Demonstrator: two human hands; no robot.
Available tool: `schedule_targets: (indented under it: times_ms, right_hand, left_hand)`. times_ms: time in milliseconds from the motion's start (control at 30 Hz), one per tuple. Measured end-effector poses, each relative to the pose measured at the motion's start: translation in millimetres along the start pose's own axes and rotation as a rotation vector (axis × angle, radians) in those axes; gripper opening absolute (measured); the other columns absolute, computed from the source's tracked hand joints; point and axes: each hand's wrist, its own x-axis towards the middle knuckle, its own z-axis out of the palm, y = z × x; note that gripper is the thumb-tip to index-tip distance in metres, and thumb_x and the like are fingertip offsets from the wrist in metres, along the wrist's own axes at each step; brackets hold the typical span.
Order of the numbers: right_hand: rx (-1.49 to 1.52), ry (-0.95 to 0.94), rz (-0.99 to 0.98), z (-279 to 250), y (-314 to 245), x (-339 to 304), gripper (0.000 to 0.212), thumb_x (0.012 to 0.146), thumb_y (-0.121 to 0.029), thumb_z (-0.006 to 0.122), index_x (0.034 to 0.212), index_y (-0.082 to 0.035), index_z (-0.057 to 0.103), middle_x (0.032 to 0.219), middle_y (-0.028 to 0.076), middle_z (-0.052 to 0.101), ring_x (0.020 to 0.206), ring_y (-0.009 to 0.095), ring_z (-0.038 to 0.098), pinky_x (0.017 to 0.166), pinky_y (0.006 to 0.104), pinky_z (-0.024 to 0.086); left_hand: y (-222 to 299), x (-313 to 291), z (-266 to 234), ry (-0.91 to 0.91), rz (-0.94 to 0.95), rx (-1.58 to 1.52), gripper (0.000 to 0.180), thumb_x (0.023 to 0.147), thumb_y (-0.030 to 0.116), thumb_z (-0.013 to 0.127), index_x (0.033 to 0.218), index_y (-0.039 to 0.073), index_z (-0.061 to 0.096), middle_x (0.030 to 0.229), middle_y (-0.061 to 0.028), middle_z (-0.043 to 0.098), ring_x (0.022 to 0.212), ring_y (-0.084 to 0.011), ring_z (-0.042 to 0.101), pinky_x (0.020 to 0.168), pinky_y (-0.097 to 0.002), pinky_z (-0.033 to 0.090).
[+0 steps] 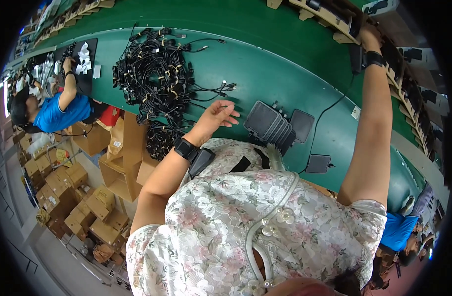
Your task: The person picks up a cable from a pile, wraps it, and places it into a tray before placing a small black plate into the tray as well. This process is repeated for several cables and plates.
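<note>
My left hand [217, 120] is held above the green bench, between a heap of cables and a row of flat black square devices [266, 121]. Its fingers are loosely curled and apart, with nothing in them. The devices overlap one another like fanned cards; another black square device [302, 124] leans at their right end. Nearer to me lies a single black square device [318, 164]. My right arm stretches far forward to the right, and my right hand [370, 37] is at a wooden rack [342, 24]. Its fingers are mostly hidden there, so any grip cannot be made out.
Bundled black cables [157, 74] cover the bench's left part. A thin black cord [320, 116] runs along the bench on the right. Cardboard boxes [118, 172] stand at the left. A co-worker in blue [63, 111] works farther left; another person in blue [398, 231] is at right.
</note>
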Motion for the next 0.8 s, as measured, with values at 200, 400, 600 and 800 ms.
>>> schedule_targets:
  times_ms: [200,400,600,800]
  right_hand:
    - [0.169,0.112,-0.044,4.5,42.3,11.7,0.044,0.089,-0.034,0.036,0.11,-0.001,0.055,0.115,0.024,0.052,0.102,0.039,0.052,0.083,0.0465,0.043]
    - [-0.114,0.306,0.059,-23.8,-0.2,-38.5,0.041,0.086,-0.034,0.045,0.114,-0.005,0.053,0.112,0.021,0.055,0.101,0.037,0.053,0.084,0.0443,0.044]
    - [0.126,0.264,0.024,-13.4,38.7,-29.1,0.04,0.085,-0.031,0.05,0.116,-0.005,0.05,0.111,0.019,0.056,0.104,0.034,0.052,0.085,0.0428,0.043]
    - [0.42,0.06,0.009,-42.8,29.8,-60.1,0.041,0.084,-0.023,0.048,0.122,-0.007,0.045,0.108,0.018,0.057,0.104,0.036,0.051,0.085,0.042,0.043]
  left_hand:
    - [4.0,7.2,5.8,-0.035,-0.002,0.023,0.029,0.091,0.025,0.049,0.113,0.006,0.046,0.098,-0.0081,0.059,0.082,-0.0141,0.059,0.071,-0.0241,0.046]
    - [4.0,-2.6,4.8,-0.028,0.019,0.026,0.027,0.091,0.023,0.049,0.112,0.006,0.047,0.098,-0.0079,0.059,0.082,-0.0138,0.059,0.072,-0.0237,0.046]
    - [0.2,0.7,1.7,0.0,-0.013,0.011,0.028,0.09,0.021,0.051,0.111,0.004,0.046,0.095,-0.0082,0.059,0.079,-0.0137,0.059,0.068,-0.0236,0.046]
    - [-8.4,4.7,-1.8,-0.026,-0.035,0.008,0.027,0.09,0.02,0.051,0.111,0.004,0.046,0.095,-0.0082,0.059,0.079,-0.0136,0.059,0.068,-0.0233,0.046]
